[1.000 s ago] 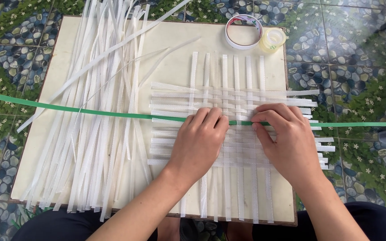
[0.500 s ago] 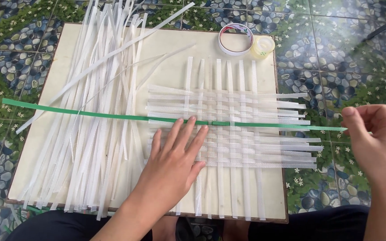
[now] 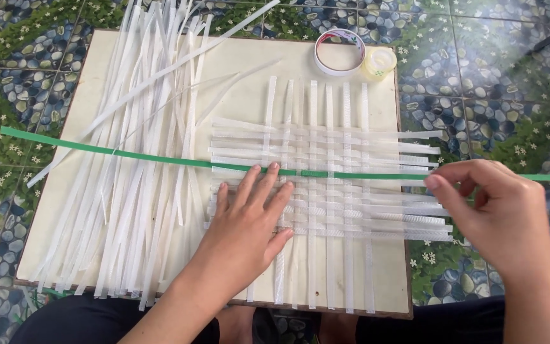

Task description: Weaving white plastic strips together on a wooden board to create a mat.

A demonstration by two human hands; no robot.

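Fingers of my left hand [image 3: 246,223] lie spread and flat on the woven mat of white strips [image 3: 326,185], gripping nothing, fingertips just short of the green strip [image 3: 160,158]. My right hand [image 3: 501,220] hovers off the mat's right edge, thumb and forefinger pinched close together at the green strip's right stretch; I cannot tell for certain whether they have actual hold of it. The green strip runs left to right across the whole board [image 3: 237,70], threaded through the mat's middle. Left of the mat lies a loose pile of white strips [image 3: 128,172], the green strip crossing it. At the far edge sit a tape roll [image 3: 339,51] and a small clear tape roll [image 3: 379,62], touching.
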